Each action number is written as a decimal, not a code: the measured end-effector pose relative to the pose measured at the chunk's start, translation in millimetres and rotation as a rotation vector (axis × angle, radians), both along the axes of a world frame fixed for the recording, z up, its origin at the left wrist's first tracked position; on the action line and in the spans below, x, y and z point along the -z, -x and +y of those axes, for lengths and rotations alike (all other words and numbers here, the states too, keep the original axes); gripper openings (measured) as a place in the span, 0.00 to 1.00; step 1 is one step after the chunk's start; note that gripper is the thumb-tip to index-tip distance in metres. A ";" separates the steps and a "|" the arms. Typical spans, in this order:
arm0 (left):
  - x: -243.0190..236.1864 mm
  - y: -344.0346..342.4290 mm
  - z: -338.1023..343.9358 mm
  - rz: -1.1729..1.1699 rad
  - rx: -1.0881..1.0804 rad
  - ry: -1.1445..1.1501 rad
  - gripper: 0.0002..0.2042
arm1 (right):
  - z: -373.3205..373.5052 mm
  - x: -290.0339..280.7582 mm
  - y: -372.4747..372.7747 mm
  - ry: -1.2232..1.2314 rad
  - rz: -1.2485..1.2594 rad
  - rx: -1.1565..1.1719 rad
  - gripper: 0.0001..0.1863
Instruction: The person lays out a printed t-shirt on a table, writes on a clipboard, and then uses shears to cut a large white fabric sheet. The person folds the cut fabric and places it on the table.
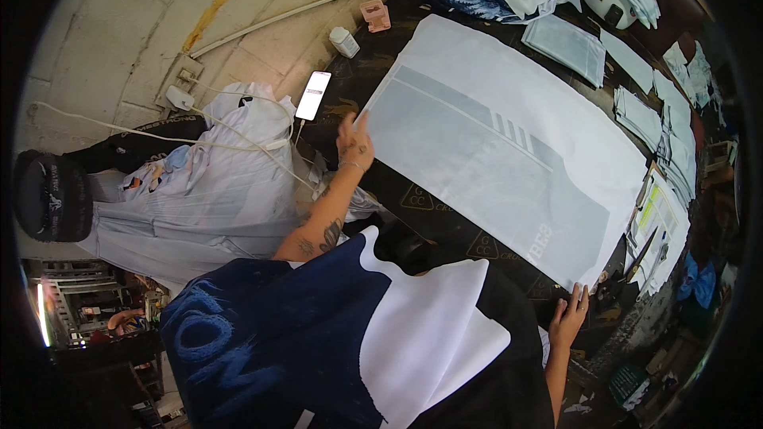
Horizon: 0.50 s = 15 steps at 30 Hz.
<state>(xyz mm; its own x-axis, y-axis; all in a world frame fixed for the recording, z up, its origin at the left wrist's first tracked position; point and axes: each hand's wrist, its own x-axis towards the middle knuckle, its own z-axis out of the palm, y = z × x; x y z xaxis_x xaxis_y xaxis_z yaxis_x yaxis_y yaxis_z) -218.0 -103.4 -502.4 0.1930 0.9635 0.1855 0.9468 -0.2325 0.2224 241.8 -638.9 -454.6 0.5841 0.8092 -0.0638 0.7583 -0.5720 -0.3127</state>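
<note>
A large white sheet (501, 143) with grey printed bands is spread flat on a dark table (445, 222), running from about eleven o'clock to four o'clock across the view. The left hand (354, 141) is laid at the sheet's near left corner, fingers raised and spread, nothing gripped in it. The right hand (569, 311) is pressed flat, fingers apart, on the table at the sheet's lower right corner (around five o'clock), and holds nothing either. The two hands are kept well apart, one at each end of the sheet's near edge. A phone (313, 95) with a lit screen is seen at about ten o'clock of the left hand, just beside the sheet's corner. A heap of pale cloth (214, 183) lies at nine o'clock. Stacks of paper (668, 151) are set along the table's far right side.
</note>
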 end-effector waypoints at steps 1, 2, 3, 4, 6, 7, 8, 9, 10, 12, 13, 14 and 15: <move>-5.9 -6.2 -7.8 0.094 -0.050 0.158 0.29 | -3.0 -0.6 -2.3 0.068 -0.012 -0.019 0.30; -18.2 -13.2 -13.3 0.271 -0.113 0.292 0.29 | -5.3 -1.9 -3.8 0.213 0.003 -0.035 0.29; -36.4 -22.2 -17.2 0.280 -0.129 0.286 0.29 | -5.4 -4.0 -4.3 0.148 -0.022 -0.011 0.29; -61.9 -31.7 -19.5 0.358 -0.182 0.317 0.29 | -2.5 -7.7 -3.6 0.160 -0.020 0.016 0.28; -131.9 -50.3 -27.2 0.038 0.044 0.621 0.28 | 15.4 -20.4 2.3 0.095 0.004 0.055 0.27; -173.8 -57.7 -29.7 -0.345 0.278 0.887 0.27 | 31.4 -29.6 7.3 0.014 0.023 0.067 0.26; -212.4 -65.6 -44.0 -0.749 0.660 1.140 0.23 | 51.6 -41.2 13.8 -0.020 0.071 0.113 0.26; -247.5 -72.7 -57.4 -0.821 1.177 1.264 0.20 | 75.5 -55.4 20.1 -0.137 0.284 0.094 0.27; -277.3 -78.3 -73.4 -0.900 1.832 1.454 0.17 | 102.8 -70.3 28.5 -0.186 0.484 0.067 0.29; -314.4 -83.0 -100.3 -0.748 2.471 1.461 0.13 | 158.1 -103.0 50.9 -0.203 0.852 -0.069 0.33; -322.7 -86.7 -102.3 -0.903 2.365 1.209 0.13 | 183.1 -119.9 66.0 -0.193 0.968 -0.198 0.37; -322.5 -98.1 -99.7 -1.003 2.267 1.091 0.09 | 205.2 -136.5 82.2 -0.185 1.076 -0.328 0.42; -318.0 -112.5 -89.5 -1.063 2.029 1.073 0.11 | 221.7 -154.4 98.1 -0.165 1.221 -0.430 0.49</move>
<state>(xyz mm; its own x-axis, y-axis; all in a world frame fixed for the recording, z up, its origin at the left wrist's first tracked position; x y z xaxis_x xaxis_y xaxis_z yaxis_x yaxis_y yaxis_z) -105.6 -192.9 -184.4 0.7314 -0.3467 0.5872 -0.5637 0.1772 0.8067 143.7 -417.2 -300.2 -0.0865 0.9647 -0.2486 0.0486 -0.2452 -0.9683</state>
